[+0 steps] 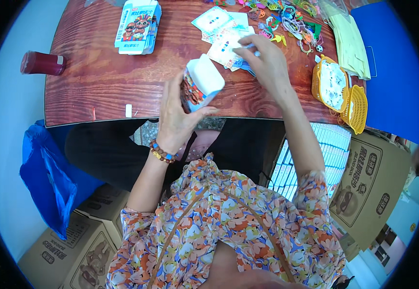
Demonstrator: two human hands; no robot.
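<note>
My left hand is closed around a small light-blue carton with a colourful cartoon print. Its white end flap stands raised, and the inside cannot be seen. To the right, my right hand reaches over a loose pile of printed cards. Its thumb and forefinger are apart at the edge of the cards, with nothing clearly held between them. Blue-printed pieces lie partly under this hand.
A stack of similar cartons stands at the back left, near a dark red cylinder. Colourful cords and charms spread at the back right. Yellow baskets sit by the right edge; packed cartons and cardboard boxes are below.
</note>
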